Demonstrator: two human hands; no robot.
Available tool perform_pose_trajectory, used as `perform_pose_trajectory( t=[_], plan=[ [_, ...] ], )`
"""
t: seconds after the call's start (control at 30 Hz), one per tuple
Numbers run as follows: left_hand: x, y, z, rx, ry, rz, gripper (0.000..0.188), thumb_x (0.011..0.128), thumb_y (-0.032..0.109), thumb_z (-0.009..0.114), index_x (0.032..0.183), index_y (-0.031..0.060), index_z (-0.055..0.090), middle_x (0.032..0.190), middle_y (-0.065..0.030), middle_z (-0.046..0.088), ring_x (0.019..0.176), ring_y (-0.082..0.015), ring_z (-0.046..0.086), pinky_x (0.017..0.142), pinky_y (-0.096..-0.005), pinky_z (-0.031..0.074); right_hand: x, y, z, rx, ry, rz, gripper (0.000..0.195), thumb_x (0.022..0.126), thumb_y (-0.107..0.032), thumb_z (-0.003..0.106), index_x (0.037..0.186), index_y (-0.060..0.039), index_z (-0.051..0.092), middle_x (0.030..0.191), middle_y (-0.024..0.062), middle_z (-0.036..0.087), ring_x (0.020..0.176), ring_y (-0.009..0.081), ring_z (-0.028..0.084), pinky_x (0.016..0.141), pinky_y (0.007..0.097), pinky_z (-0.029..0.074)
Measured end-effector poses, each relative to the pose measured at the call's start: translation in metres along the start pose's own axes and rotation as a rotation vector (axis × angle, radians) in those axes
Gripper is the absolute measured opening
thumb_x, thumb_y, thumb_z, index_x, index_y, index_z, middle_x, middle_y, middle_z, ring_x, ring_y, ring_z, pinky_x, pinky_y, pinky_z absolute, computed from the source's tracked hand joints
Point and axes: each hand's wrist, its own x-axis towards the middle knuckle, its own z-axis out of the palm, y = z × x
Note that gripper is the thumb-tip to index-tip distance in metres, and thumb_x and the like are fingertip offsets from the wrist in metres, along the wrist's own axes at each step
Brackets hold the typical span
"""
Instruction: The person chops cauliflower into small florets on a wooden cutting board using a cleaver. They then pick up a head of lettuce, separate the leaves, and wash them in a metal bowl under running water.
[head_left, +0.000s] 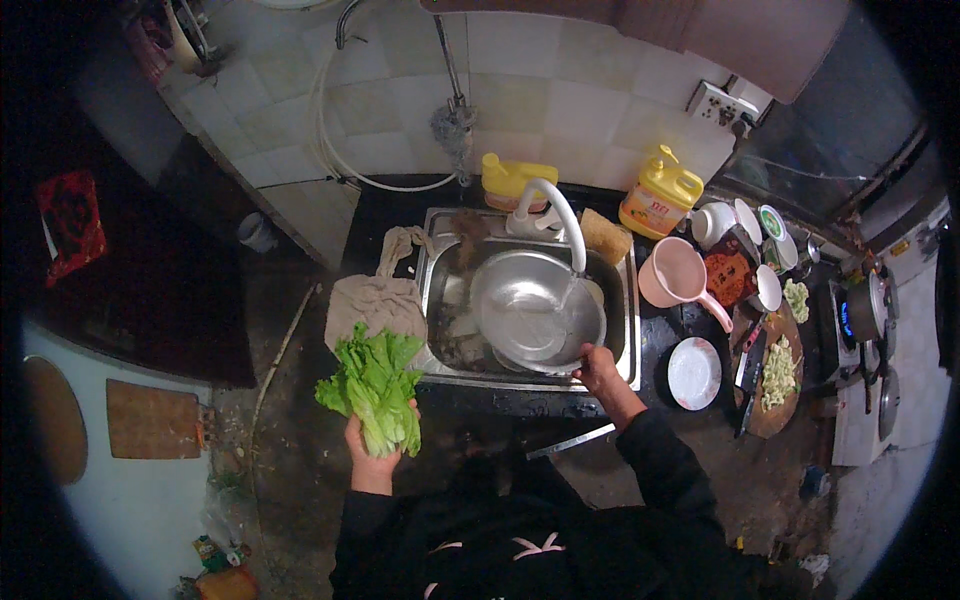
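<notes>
A bunch of green lettuce (381, 386) rests in my left hand (367, 450), near the front left corner of the steel sink (442, 375). My right hand (602, 373) grips the near right rim of a round metal basin (517, 300), which sits tilted inside the sink. Above the basin's right side curves the white faucet (566, 214), and a thin stream seems to fall from its spout into the basin. Beneath the lettuce tops, a grey-brown cloth (375, 304) lies over the counter's left edge.
Right of the sink stand a pink dipper (673, 271) and a white plate (694, 373). Beyond them a round cutting board (784, 322) holds a knife (748, 356) and chopped greens (780, 375). A pot (868, 307) sits over a blue flame. Yellow jugs (660, 196) line the back.
</notes>
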Motion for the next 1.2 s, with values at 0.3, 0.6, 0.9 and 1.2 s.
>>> perform_pose_trajectory(
  t=[0.3,0.6,0.9,1.2],
  plan=[
    [0.012,-0.016,0.007,0.079,-0.106,-0.054,0.063,0.088,0.048,0.052,0.133,0.0041,0.048,0.124,-0.0215,0.056,0.105,-0.0412,0.058,0.089,-0.0541,0.048,-0.038,-0.009,0.004,-0.263,0.106,-0.05,0.029,0.076,-0.007,0.057,0.105,-0.0004,0.055,0.076,0.0087,0.057,0.055,0.0228,0.054,0.039,0.0364,0.045],
    [0.043,-0.048,0.064,0.185,-0.168,-0.189,0.057,0.09,0.034,0.05,0.135,0.0004,0.043,0.129,-0.0229,0.053,0.115,-0.0438,0.054,0.098,-0.0548,0.045,-0.017,0.0,-0.033,-0.321,0.142,-0.228,0.045,0.076,-0.007,0.053,0.12,-0.0041,0.05,0.088,0.0115,0.062,0.061,0.0254,0.063,0.037,0.0336,0.051],
    [0.14,-0.123,0.099,1.416,-0.218,-0.216,0.057,0.085,0.021,0.069,0.131,-0.0042,0.046,0.123,-0.0141,0.058,0.109,-0.0286,0.059,0.09,-0.0435,0.049,-0.031,0.007,-0.008,-0.167,0.049,-0.154,0.02,0.077,-0.005,0.051,0.096,0.0004,0.055,0.072,0.0108,0.06,0.047,0.022,0.056,0.035,0.0326,0.046],
    [0.155,-0.134,0.103,1.445,-0.309,-0.029,0.029,0.091,0.029,0.057,0.095,0.0019,0.066,0.093,-0.0138,0.07,0.091,-0.0386,0.065,0.083,-0.0445,0.05,-0.024,0.009,-0.025,-0.194,0.047,-0.157,0.028,0.075,-0.006,0.051,0.103,0.0014,0.053,0.07,0.0103,0.058,0.046,0.0215,0.055,0.035,0.0321,0.044]
  ],
)
